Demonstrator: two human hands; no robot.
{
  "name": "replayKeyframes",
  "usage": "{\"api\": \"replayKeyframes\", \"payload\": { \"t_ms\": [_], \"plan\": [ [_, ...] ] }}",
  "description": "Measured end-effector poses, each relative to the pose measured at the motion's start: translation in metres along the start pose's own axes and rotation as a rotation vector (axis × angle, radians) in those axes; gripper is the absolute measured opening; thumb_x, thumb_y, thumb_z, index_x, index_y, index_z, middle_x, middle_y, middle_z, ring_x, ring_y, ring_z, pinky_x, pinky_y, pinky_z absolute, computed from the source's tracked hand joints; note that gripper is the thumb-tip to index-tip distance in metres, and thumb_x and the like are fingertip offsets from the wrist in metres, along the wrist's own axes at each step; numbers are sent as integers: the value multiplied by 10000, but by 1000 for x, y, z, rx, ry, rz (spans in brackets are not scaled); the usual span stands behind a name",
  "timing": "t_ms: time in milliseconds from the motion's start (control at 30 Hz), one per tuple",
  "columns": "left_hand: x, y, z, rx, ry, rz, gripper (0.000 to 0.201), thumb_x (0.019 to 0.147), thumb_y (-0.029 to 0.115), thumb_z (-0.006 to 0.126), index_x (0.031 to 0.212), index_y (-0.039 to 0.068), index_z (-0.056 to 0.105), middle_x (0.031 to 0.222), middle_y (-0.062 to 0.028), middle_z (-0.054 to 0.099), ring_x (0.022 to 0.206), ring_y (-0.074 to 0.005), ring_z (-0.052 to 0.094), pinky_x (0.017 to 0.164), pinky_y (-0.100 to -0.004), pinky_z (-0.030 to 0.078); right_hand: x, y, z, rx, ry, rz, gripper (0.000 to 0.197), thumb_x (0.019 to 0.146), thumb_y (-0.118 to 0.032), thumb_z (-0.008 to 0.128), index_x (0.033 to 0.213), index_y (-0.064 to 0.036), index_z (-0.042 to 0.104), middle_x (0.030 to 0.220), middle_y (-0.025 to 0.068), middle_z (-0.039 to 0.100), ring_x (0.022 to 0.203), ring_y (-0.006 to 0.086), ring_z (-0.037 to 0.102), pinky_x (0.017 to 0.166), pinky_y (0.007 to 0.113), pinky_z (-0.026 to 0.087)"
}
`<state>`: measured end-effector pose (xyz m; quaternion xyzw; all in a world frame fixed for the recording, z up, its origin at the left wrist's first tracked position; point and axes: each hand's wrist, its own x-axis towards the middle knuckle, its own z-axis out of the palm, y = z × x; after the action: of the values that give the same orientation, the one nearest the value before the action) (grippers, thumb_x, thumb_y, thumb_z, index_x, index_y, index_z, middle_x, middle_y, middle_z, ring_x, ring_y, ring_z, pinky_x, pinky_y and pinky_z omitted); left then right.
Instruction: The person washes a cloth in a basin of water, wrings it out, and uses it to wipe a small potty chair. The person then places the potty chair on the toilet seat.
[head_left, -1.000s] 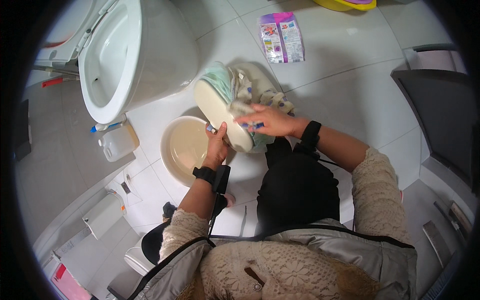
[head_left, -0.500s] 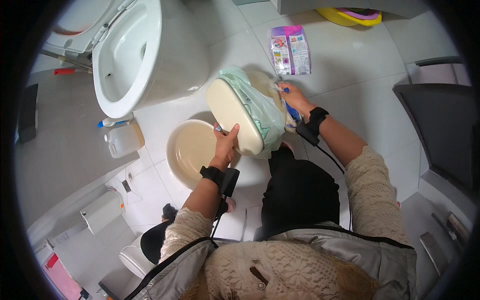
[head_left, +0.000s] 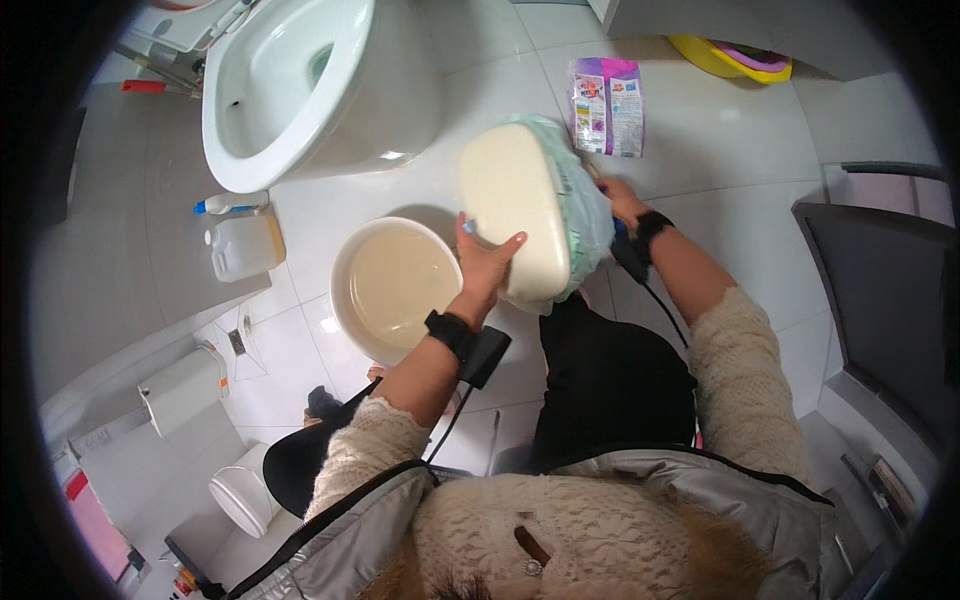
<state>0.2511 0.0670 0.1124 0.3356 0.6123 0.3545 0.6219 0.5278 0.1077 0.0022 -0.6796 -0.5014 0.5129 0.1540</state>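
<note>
A cream oval waste bin [head_left: 510, 210] is tipped on its side in front of me, its smooth face turned toward the left. A pale green plastic bag [head_left: 588, 215] wraps its right end. My left hand [head_left: 487, 262] grips the bin's near left side, thumb and fingers pressed on the cream surface. On the far side of the bag my right hand [head_left: 624, 203] has curled fingers beside something blue; the bag partly hides them, and what they hold cannot be made out. A white round basin [head_left: 345, 295] with cloudy liquid stands on the floor left of the bin.
A white toilet [head_left: 345, 130] with its lid raised stands at the far left. Beside it are a plastic jug [head_left: 245, 247] and a white bottle [head_left: 232, 204]. A purple-and-white packet [head_left: 608, 110] lies on the tiles [head_left: 720, 150]; yellow basins [head_left: 720, 62] sit beyond it.
The bin and both hands have shifted right relative to the basin. The bin has turned so more of its rounded cream face shows, and the bag now hides more of my right hand.
</note>
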Motion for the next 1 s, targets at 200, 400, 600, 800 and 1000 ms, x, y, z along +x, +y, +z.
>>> {"api": "replayKeyframes", "payload": {
  "t_ms": [200, 400, 600, 800, 1000],
  "plan": [
    [-6, -19, 23, 335, -25, -6, 802, 724, 168, 769, 1362, 41, 300, 1116, -125, 478, 894, -193, 507, 772, -335, 475, -90, -3, -51, 225, 114, 142, 466, 765, -210, 668, 1167, 6, 572, 1064, 142, 630, 912, 195, 595, 804, 296, 458],
    [-23, -26, 21, 333, -114, 6, 653, 763, 206, 731, 1291, 11, 399, 1120, -145, 483, 914, -199, 522, 762, -329, 474, -163, -75, -103, 168, 245, 33, 307, 841, -133, 574, 1132, -36, 577, 1033, 61, 596, 941, 141, 543, 829, 273, 443],
    [-64, 42, 4, -271, -431, 59, 581, 841, 305, 644, 1299, 45, 397, 1214, -110, 457, 938, -217, 525, 870, -339, 438, -220, -211, -92, 157, -19, -340, 324, 882, -129, 540, 1201, -72, 533, 1111, 54, 564, 986, 141, 522, 881, 276, 428],
    [-111, 116, -4, -584, -506, 91, 369, 898, 241, 550, 1184, 10, 513, 1118, -77, 582, 1013, -197, 572, 879, -351, 460, -213, -296, -29, 113, -393, -566, 386, 894, -233, 542, 1254, -102, 498, 1141, 86, 544, 1042, 151, 491, 900, 290, 410],
    [-92, 79, -50, -720, -297, -71, 351, 920, 240, 437, 1146, -6, 544, 1104, -124, 609, 985, -241, 599, 887, -399, 477, -134, -232, -46, -423, -20, -314, 532, 822, -288, 619, 1298, -129, 444, 1208, 122, 500, 1053, 202, 502, 903, 294, 409]
  ]
}}
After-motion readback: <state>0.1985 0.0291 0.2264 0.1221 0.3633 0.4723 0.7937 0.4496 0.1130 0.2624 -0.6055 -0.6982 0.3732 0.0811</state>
